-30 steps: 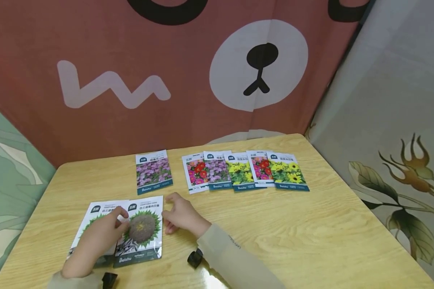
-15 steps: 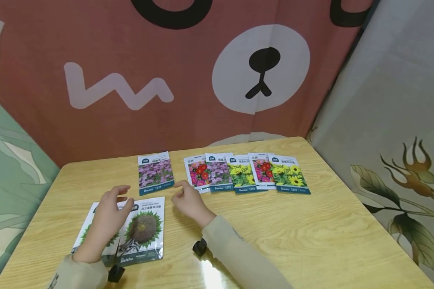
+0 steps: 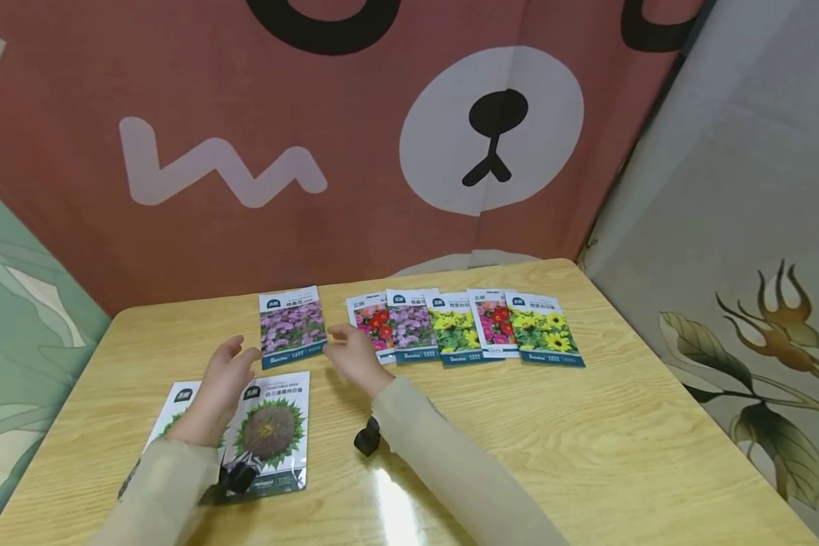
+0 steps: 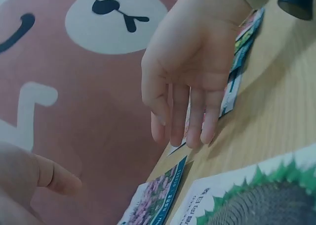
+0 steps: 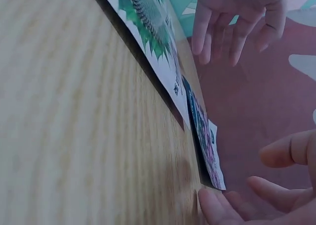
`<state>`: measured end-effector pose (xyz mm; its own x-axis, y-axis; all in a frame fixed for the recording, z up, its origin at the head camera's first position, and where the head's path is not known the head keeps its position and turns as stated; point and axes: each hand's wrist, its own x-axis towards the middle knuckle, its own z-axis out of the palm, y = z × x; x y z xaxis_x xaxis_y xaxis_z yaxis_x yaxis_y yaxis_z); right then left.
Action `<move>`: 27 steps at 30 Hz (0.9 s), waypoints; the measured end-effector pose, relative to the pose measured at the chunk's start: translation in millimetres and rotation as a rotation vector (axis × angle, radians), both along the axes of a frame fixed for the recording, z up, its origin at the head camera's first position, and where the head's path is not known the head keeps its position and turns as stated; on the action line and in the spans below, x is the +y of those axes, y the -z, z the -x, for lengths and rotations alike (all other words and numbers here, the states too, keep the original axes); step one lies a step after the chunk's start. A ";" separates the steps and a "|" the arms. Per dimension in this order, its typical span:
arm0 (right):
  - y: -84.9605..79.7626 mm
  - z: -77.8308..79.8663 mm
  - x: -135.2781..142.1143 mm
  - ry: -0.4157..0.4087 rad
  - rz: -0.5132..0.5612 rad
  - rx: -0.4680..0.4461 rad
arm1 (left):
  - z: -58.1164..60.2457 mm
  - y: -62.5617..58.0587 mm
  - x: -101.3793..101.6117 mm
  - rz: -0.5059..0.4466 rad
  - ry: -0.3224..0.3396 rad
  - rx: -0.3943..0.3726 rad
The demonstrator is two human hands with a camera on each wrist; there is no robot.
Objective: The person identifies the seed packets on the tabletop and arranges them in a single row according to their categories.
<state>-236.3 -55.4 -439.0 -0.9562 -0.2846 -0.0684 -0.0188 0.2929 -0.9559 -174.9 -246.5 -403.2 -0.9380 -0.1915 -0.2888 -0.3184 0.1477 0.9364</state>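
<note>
While both bare hands hang above the left half of the worktop (image 3: 587, 462), the left grip (image 3: 222, 387) has its fingers loosely spread and holds nothing, and the right grip (image 3: 356, 358) is likewise relaxed, its fingers gently bent around no object. Between their fingertips, left of centre in the head view, lies the purple-flower packet (image 3: 291, 326), face up; whether either hand touches its edges cannot be told. Below it, at lower left, a sunflower-head packet (image 3: 269, 428) lies just beside the purple one, overlapping a second sunflower packet (image 3: 174, 402), both partly hidden by the left arm and its beige sleeve (image 3: 164, 485). Right of the right hand, an overlapping row runs toward centre right: a red-and-pink-flower packet (image 3: 374, 326), another purple packet (image 3: 412, 327), a yellow-flower packet (image 3: 456, 327), another red-and-pink packet (image 3: 495, 322) and, at the end, another yellow packet (image 3: 546, 327). Behind the worktop, a reddish backdrop (image 3: 232, 250) with a printed muzzle fills the upper frame, and a grey plant-print cloth (image 3: 737, 182) hangs along the right.
</note>
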 end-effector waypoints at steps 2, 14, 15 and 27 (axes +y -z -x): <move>-0.8 2.9 -3.6 0.003 -0.019 -0.005 | 5.4 1.4 -0.7 -0.033 0.000 -0.017; 2.6 18.3 -17.0 0.085 0.018 -0.097 | 20.9 4.9 -3.9 -0.119 0.002 -0.092; 2.5 19.1 -16.4 0.085 0.017 -0.092 | 21.7 5.6 -4.0 -0.122 0.004 -0.095; 12.0 28.1 -16.4 0.088 -0.052 0.013 | 30.4 12.6 -10.2 -0.119 0.044 -0.119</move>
<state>-264.4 -71.8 -451.0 -0.9782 -0.1961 -0.0684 -0.0032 0.3433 -0.9392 -205.3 -256.7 -415.7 -0.9028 -0.1086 -0.4161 -0.4233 0.0546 0.9043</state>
